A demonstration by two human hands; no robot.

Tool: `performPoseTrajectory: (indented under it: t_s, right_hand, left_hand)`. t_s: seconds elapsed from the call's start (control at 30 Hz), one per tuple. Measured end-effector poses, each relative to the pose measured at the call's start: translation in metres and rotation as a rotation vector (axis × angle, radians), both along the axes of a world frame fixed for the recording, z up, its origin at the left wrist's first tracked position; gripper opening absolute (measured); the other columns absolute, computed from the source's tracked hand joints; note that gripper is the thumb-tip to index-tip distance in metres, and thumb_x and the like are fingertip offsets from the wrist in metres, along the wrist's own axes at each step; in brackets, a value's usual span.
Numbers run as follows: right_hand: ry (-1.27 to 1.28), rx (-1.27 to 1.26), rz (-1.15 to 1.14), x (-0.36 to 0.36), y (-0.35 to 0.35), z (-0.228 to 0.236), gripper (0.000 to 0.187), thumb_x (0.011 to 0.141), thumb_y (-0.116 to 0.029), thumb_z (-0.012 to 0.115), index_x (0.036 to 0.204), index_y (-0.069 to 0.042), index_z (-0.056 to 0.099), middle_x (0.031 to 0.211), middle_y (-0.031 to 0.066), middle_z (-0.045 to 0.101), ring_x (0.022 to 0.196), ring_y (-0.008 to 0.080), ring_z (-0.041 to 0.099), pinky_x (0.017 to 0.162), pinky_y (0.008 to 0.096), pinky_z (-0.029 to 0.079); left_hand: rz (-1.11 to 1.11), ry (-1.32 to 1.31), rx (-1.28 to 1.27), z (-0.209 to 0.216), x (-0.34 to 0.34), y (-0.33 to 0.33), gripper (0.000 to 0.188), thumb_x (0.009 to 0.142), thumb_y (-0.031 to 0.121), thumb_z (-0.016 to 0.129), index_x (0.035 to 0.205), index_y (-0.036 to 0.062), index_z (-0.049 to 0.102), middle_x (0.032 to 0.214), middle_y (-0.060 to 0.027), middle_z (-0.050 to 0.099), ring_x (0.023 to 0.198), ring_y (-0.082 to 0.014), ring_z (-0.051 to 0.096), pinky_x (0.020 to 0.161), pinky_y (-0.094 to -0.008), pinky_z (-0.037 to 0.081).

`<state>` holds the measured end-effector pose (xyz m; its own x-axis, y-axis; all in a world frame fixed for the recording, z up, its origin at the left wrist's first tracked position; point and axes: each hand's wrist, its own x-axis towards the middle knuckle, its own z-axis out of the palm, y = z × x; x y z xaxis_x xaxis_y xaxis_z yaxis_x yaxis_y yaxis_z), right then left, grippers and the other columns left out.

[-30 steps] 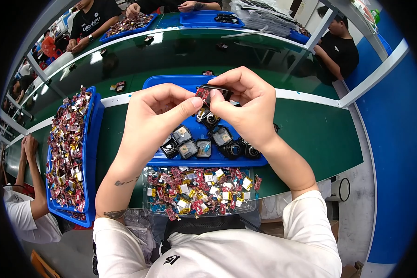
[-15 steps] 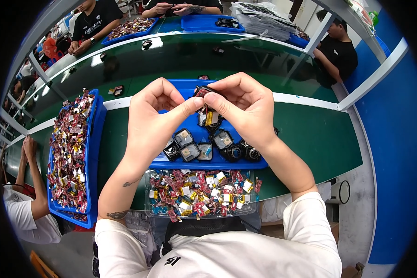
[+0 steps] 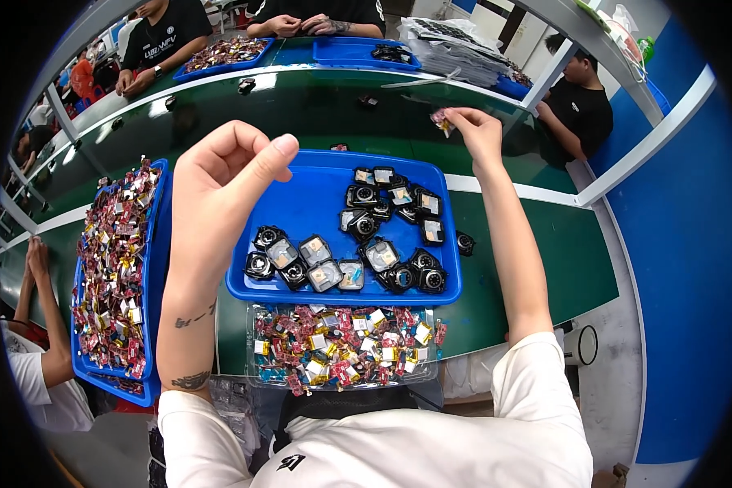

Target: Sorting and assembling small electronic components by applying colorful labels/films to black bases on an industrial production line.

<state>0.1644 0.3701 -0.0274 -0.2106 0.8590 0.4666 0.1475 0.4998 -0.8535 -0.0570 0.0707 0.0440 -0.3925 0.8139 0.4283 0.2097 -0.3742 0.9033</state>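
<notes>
The green workbench stretched across the view, with other people seated along its far side. On it, in front of the person, sat a blue tray holding small black square modules, some in a row along its near edge and others clustered toward the right. A second long blue tray at the left was heaped with small red and gold wired parts, and a clear shallow bin of the same parts lay just below the middle tray. The right hand reached out past the tray's far edge, over the bench, pinching one small red wired part between thumb and fingertips. The left hand hovered above the tray's left portion, fingers loosely curled, thumb and forefinger near each other, holding nothing visible. Handling such a small piece well probably meant keeping the pinch light and on its body, so the thin leads were not bent.
</notes>
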Motion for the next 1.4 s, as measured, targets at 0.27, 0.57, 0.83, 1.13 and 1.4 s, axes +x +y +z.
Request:
performPoseTrajectory:
  t_s: [0.27,0.57,0.83,1.13,1.4]
  right_hand:
    - [-0.657,-0.265,-0.644,0.060,0.066,-0.080,0.027,0.071,-0.043,0.073,0.085,-0.020,0.076,0.092,0.0035,0.070,0.100,0.0267,0.059,0.092,0.0538,0.032]
    - [-0.413,0.229,0.501,-0.003,-0.115,0.003,0.013,0.082,-0.012,0.065,0.089,-0.003,0.069,0.106,0.0094,0.062,0.098,0.0181,0.058,0.080,0.0292,0.047]
    - [-0.763,0.618,0.895,-0.018,-0.239,-0.008,0.021,0.070,-0.024,0.075,0.074,-0.008,0.063,0.081,0.0042,0.050,0.080,0.0215,0.050,0.065,0.0338,0.042]
    - [-1.022,0.700,0.706,-0.010,-0.246,-0.001,0.021,0.071,-0.022,0.071,0.085,-0.006,0.068,0.081,0.0053,0.050,0.079,0.0202,0.052,0.062,0.0327,0.045]
    - [-0.729,0.213,0.971,-0.001,-0.230,0.000,0.023,0.067,-0.018,0.075,0.080,-0.005,0.060,0.087,0.0059,0.059,0.085,0.0235,0.057,0.071,0.0323,0.048]
  left_hand:
    - [0.029,0.195,-0.053,0.001,-0.007,-0.001,0.037,0.094,0.024,0.056,0.064,0.0028,0.060,0.065,-0.0031,0.061,0.063,-0.0066,0.052,0.062,-0.0218,0.038]
    - [-0.054,0.272,0.032,-0.009,-0.007,0.004,0.036,0.097,0.028,0.050,0.088,-0.0016,0.068,0.073,-0.0066,0.066,0.067,-0.0084,0.058,0.062,-0.0211,0.041]
    - [-0.145,0.305,-0.054,-0.011,0.008,0.000,0.024,0.091,0.022,0.058,0.086,0.0005,0.068,0.074,-0.0027,0.065,0.070,-0.0054,0.057,0.062,-0.0197,0.040]
    - [-0.194,0.319,-0.068,-0.005,0.009,-0.008,0.020,0.090,0.019,0.061,0.088,-0.0004,0.066,0.079,-0.0034,0.066,0.075,-0.0076,0.061,0.064,-0.0199,0.041]
    - [-0.256,0.279,-0.085,-0.007,0.011,-0.001,0.017,0.088,0.013,0.063,0.088,-0.0032,0.065,0.084,-0.0066,0.066,0.077,-0.0111,0.063,0.071,-0.0237,0.048]
